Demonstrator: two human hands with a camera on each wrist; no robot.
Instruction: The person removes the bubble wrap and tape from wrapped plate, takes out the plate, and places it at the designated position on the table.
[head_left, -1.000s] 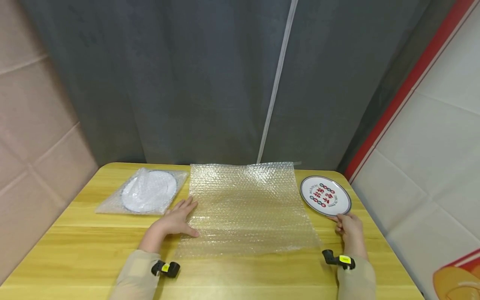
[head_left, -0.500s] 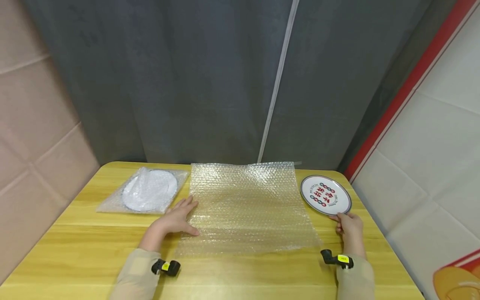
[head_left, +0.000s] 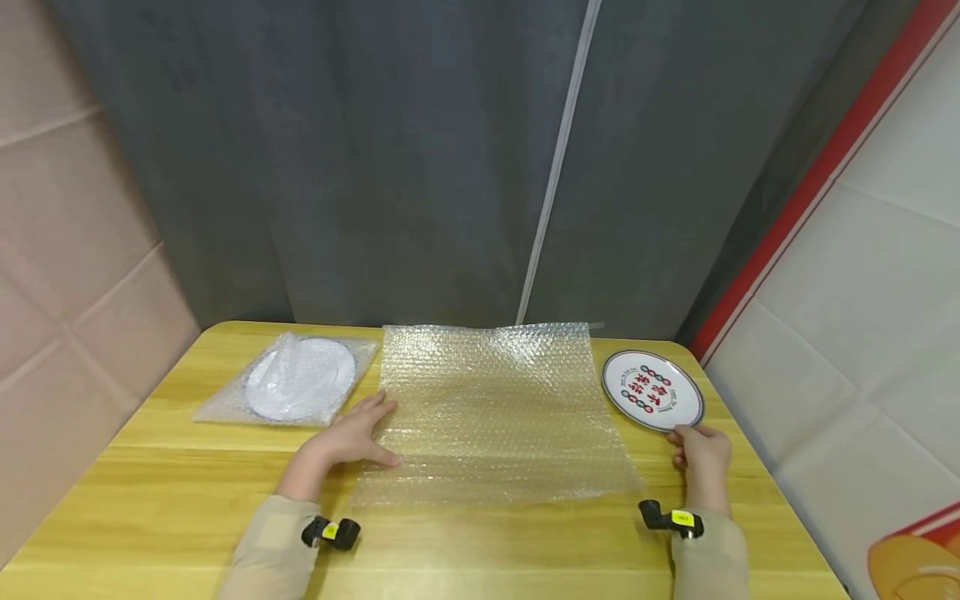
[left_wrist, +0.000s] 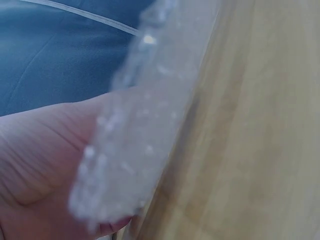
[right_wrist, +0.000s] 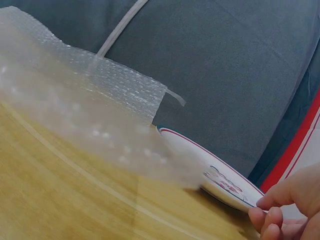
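A clear sheet of bubble wrap [head_left: 495, 417] lies flat across the middle of the table. My left hand [head_left: 350, 439] rests at its left edge, fingers spread; in the left wrist view the wrap [left_wrist: 145, 115] covers part of that hand [left_wrist: 45, 160]. On the right is a round white plate [head_left: 652, 390] with a dark rim and red characters. My right hand [head_left: 701, 454] pinches its near rim between thumb and fingers. The right wrist view shows the plate [right_wrist: 190, 150] tilted, with the thumb on top of the rim and curled fingers below.
Another white plate [head_left: 300, 379], wrapped in bubble wrap, lies left of the sheet. A strip of clear tape [right_wrist: 175, 96] sticks out from the sheet's far right corner. A dark curtain [head_left: 375, 167] hangs behind the wooden table [head_left: 480, 550], with walls at both sides.
Almost nothing differs. The right wrist has shifted very slightly left, while that hand keeps its pinch on the plate rim. The left hand stays in place.
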